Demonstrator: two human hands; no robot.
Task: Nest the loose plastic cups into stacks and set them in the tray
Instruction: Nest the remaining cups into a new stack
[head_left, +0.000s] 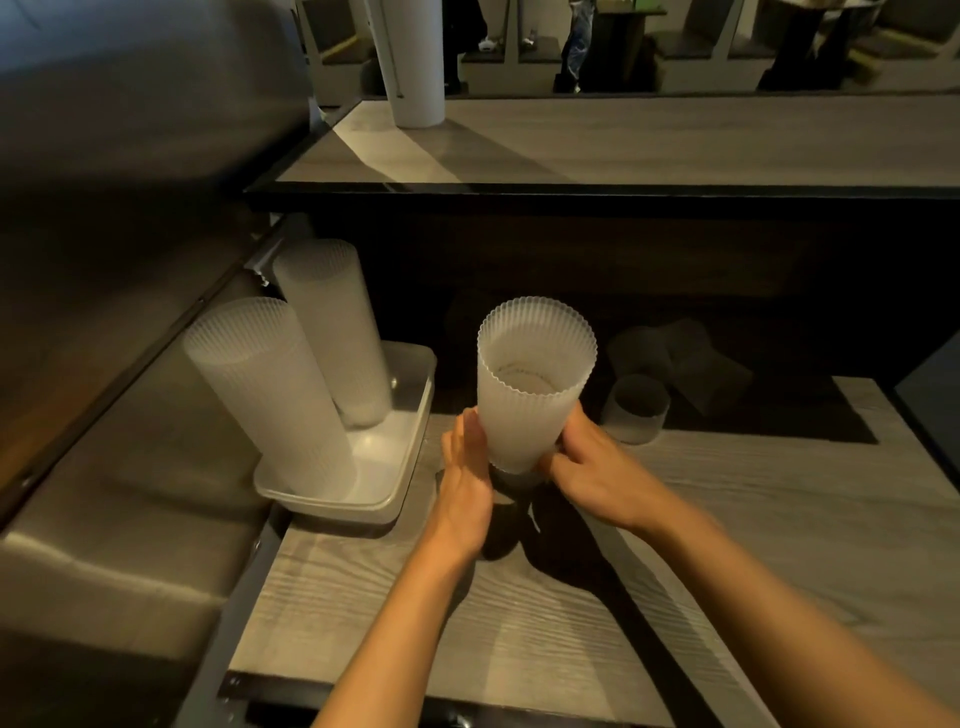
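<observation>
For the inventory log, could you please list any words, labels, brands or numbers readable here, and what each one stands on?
None can be read.
The held cup stack, the two stacks in the tray, the loose cups and the wooden counter show no print.
The dim background shelves are too blurred to tell.

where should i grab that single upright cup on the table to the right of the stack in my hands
Take the single cup round its ribbed side wall near the rim, coming from above and the near side with the right hand. It stands upright, mouth up, with clear table in front; the loose cups lying behind crowd the far side.
</observation>
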